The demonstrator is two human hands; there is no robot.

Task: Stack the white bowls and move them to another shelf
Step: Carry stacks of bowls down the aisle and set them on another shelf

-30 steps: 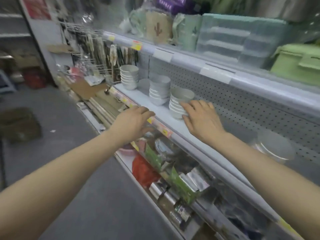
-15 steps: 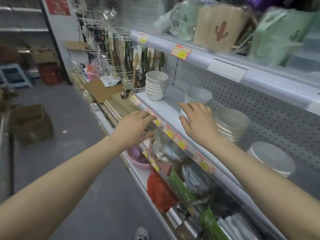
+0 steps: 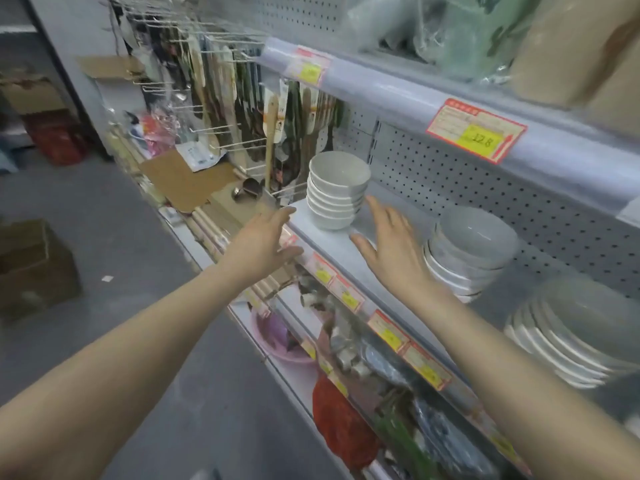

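Bowl stack [image 3: 336, 190] beside hanging utensils [image 3: 271, 133]

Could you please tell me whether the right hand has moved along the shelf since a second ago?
Yes. The right hand has moved left along the shelf, away from the nearer bowls toward the tall bowl stack.

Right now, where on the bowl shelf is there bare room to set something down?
The bare patch of shelf lies between the tall bowl stack at the end and the lower bowl stack. Only a thin gap separates that stack from the plates. The shelf below is packed.
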